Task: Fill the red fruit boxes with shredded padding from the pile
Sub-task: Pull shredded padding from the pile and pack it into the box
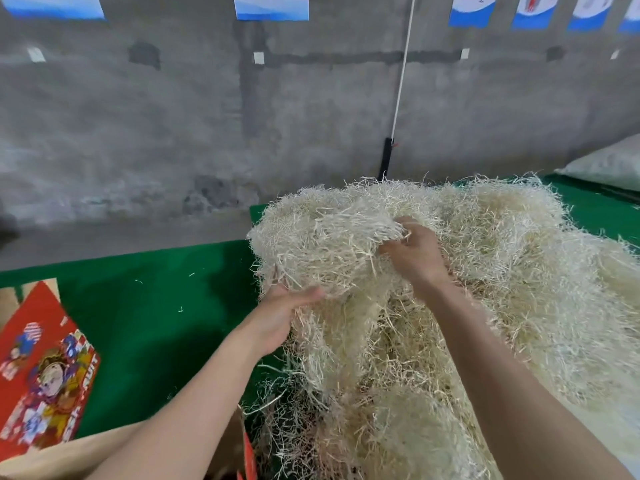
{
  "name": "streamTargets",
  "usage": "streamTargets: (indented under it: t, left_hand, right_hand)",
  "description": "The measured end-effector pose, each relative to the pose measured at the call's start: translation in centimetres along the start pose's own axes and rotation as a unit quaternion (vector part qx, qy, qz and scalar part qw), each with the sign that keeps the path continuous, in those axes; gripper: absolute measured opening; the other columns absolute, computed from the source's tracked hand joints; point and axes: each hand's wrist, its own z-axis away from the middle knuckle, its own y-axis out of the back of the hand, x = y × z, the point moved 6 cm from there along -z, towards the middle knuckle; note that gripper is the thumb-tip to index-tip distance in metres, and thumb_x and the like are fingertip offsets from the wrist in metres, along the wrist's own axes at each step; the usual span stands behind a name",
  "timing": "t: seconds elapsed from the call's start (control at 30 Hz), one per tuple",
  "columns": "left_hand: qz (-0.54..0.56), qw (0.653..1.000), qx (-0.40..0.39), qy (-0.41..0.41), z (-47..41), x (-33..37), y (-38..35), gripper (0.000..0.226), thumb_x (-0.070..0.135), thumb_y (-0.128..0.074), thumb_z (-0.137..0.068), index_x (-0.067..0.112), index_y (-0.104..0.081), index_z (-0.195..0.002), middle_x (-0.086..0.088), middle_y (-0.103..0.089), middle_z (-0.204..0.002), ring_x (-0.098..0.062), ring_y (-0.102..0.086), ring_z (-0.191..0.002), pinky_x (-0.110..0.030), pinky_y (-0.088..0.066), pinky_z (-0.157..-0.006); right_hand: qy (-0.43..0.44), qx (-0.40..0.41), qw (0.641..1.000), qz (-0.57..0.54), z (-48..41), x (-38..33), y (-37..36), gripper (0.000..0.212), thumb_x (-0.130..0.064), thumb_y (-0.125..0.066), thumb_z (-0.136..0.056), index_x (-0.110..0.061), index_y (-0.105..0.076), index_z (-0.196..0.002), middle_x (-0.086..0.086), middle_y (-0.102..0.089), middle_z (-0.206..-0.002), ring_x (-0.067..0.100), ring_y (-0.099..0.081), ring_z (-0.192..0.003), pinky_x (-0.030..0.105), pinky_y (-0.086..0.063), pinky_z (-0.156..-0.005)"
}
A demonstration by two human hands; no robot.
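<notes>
A big pile of pale shredded padding [519, 271] covers the right half of the green table. My right hand [415, 254] is sunk into the top of it, fingers curled round a bunch of strands. Lower and to the left, my left hand [280, 313] grips the underside of the same raised clump [322, 244], thumb on top. A red fruit box [41, 368] with a colourful printed lid flap stands open at the lower left edge. Its brown cardboard inside shows under my left forearm, and strands hang down over its right side.
The green table [156, 306] runs from the left to the far right, with a few loose strands on it. A grey concrete wall stands close behind, with a white cord [403, 71] hanging down it. A whitish sack [609, 164] lies at the far right.
</notes>
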Motion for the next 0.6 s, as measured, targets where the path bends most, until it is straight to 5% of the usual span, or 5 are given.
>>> streamTargets:
  t: [0.2, 0.3, 0.4, 0.5, 0.6]
  left_hand:
    - [0.135, 0.989, 0.035, 0.047, -0.2, 1.3, -3.6, 0.037, 0.031, -0.073, -0.068, 0.007, -0.064, -0.095, -0.012, -0.072, -0.090, -0.026, -0.070, -0.080, -0.041, -0.056, -0.071]
    - [0.207, 0.968, 0.137, 0.023, -1.0, 1.8, -1.7, 0.022, 0.021, -0.060, -0.086, 0.008, -0.065, -0.103, -0.015, -0.066, -0.108, -0.032, -0.063, -0.101, -0.049, -0.046, -0.095]
    - [0.280, 0.947, 0.156, -0.009, -0.7, 2.7, -0.9, 0.016, 0.022, -0.066, -0.074, 0.012, -0.072, -0.086, -0.014, -0.071, -0.095, -0.030, -0.069, -0.086, -0.043, -0.052, -0.081]
    - [0.325, 0.936, 0.133, -0.035, -0.5, 3.7, -2.2, 0.017, 0.022, -0.069, -0.053, 0.013, -0.076, -0.065, -0.014, -0.073, -0.079, -0.029, -0.070, -0.074, -0.042, -0.054, -0.073]
    - [0.381, 0.915, 0.128, -0.039, -0.2, 4.0, -2.1, 0.026, 0.022, -0.067, -0.053, 0.007, -0.076, -0.071, -0.018, -0.072, -0.082, -0.034, -0.070, -0.074, -0.044, -0.055, -0.067]
  right_hand:
    - [0.089, -0.247, 0.961, -0.082, 2.6, -3.9, -4.6, 0.037, -0.006, -0.059, -0.083, -0.025, -0.057, -0.115, -0.008, -0.061, -0.110, 0.005, -0.062, -0.096, 0.029, -0.052, -0.083]
    - [0.094, -0.124, 0.974, -0.163, 0.8, -3.4, -0.2, 0.064, -0.033, -0.067, -0.074, -0.031, -0.042, -0.133, -0.011, -0.055, -0.126, 0.001, -0.055, -0.110, 0.027, -0.045, -0.088]
    - [0.033, -0.254, 0.965, -0.061, 1.9, -0.4, -1.9, 0.111, -0.058, -0.073, -0.059, -0.042, -0.004, -0.145, -0.011, -0.018, -0.152, 0.006, -0.024, -0.132, 0.032, -0.024, -0.100]
    - [-0.023, -0.328, 0.936, 0.124, 3.9, 3.9, -7.3, 0.115, -0.057, -0.078, -0.055, -0.027, -0.014, -0.146, -0.002, -0.021, -0.151, 0.020, -0.028, -0.135, 0.038, -0.023, -0.109]
    - [-0.025, -0.201, 0.956, 0.213, 2.2, 6.5, -7.2, 0.075, -0.030, -0.073, -0.076, -0.017, -0.029, -0.137, 0.003, -0.058, -0.110, 0.015, -0.065, -0.074, 0.027, -0.056, -0.058]
